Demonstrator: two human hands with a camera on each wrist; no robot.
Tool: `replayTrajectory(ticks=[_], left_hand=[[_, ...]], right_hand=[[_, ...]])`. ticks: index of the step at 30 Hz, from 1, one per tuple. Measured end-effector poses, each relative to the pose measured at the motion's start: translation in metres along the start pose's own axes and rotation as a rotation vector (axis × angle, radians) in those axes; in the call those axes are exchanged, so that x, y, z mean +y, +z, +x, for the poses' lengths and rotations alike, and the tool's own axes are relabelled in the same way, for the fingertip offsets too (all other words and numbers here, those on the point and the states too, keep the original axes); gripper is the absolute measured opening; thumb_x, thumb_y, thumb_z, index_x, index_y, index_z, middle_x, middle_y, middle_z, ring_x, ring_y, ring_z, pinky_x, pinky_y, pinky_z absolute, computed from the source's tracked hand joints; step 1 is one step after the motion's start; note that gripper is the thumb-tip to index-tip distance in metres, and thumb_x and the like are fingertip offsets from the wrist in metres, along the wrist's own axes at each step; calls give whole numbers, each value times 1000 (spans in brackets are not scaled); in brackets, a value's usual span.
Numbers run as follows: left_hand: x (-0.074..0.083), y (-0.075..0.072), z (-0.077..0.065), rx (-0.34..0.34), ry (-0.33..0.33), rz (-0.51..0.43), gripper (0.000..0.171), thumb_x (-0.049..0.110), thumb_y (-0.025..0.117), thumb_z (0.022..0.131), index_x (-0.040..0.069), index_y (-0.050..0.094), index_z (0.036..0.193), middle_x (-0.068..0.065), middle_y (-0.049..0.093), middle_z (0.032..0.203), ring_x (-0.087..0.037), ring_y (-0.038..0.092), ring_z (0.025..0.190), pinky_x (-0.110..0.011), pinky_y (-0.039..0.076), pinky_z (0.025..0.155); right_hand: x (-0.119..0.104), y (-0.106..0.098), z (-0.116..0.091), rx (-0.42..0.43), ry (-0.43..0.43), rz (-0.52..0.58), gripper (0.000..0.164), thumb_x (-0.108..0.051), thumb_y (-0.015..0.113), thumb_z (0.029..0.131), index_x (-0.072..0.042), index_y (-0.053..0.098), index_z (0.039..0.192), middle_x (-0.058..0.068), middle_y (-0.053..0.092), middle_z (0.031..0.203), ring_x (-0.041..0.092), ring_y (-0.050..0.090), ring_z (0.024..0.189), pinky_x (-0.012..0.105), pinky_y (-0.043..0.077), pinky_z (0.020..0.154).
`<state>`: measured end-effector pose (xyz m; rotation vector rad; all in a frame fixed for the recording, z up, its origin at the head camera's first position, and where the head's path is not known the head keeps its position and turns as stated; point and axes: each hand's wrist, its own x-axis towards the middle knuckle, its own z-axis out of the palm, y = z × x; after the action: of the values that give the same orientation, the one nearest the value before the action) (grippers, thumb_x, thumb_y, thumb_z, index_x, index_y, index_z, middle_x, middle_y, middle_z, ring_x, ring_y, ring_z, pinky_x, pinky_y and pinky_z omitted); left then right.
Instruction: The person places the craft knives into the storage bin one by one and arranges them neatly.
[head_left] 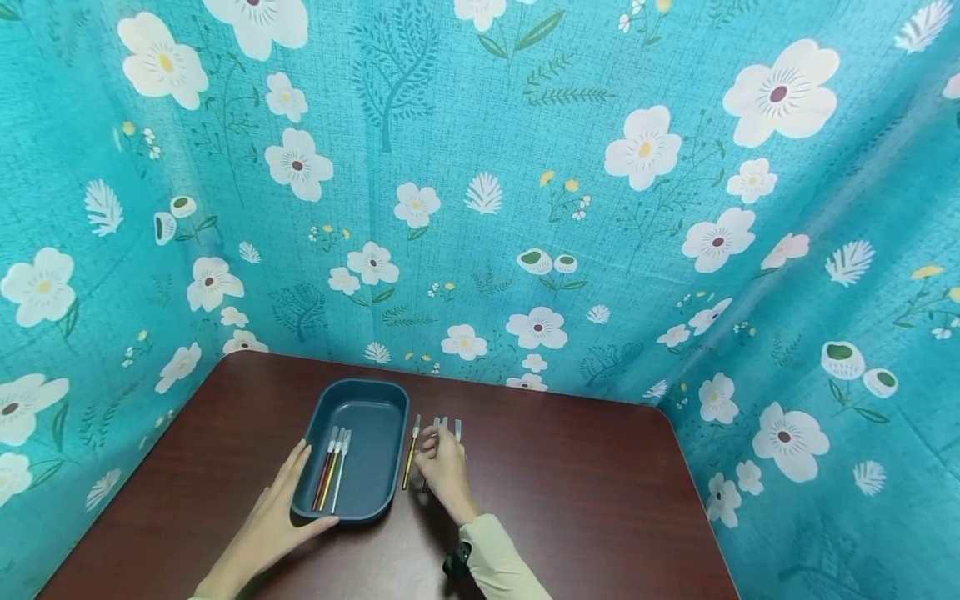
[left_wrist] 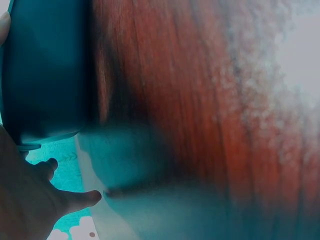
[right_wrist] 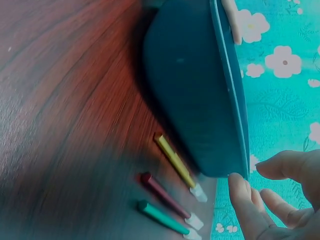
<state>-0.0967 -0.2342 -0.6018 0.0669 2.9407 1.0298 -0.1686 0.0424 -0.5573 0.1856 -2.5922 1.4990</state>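
My left hand (head_left: 272,515) rests at the near left corner of a dark blue tray (head_left: 369,454), its fingers extended along the left side and its thumb by the near rim. Inside the tray, toward the left, lie a red pen (head_left: 325,473), a yellow pen (head_left: 329,479) and a silvery pen (head_left: 340,481), all with clear caps. To the tray's right my right hand (head_left: 444,468) hovers over several capped pens, partly covering them. Its thumb and fingertips stand apart with nothing between them in the right wrist view. Below them lie a yellow pen (right_wrist: 175,162), a dark red pen (right_wrist: 167,197) and a green pen (right_wrist: 162,217).
The tray and pens are on a dark brown wooden table (head_left: 570,492). A turquoise floral cloth (head_left: 480,250) hangs behind and along both sides of it. A dark wrist device (head_left: 457,560) is by the right sleeve (head_left: 501,560).
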Motion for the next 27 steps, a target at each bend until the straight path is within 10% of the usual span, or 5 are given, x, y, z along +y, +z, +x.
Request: replayTrajectory(ticks=[27], left_hand=[[3, -1, -1, -9, -12, -5, 132, 68, 83, 79, 14, 6, 171, -23, 12, 173, -55, 29, 148, -87, 27, 104]], right_hand=[[42, -20, -2, 58, 47, -81, 34, 13, 72, 77, 2, 68, 110, 11, 68, 88, 5, 59, 72, 26, 52, 67]])
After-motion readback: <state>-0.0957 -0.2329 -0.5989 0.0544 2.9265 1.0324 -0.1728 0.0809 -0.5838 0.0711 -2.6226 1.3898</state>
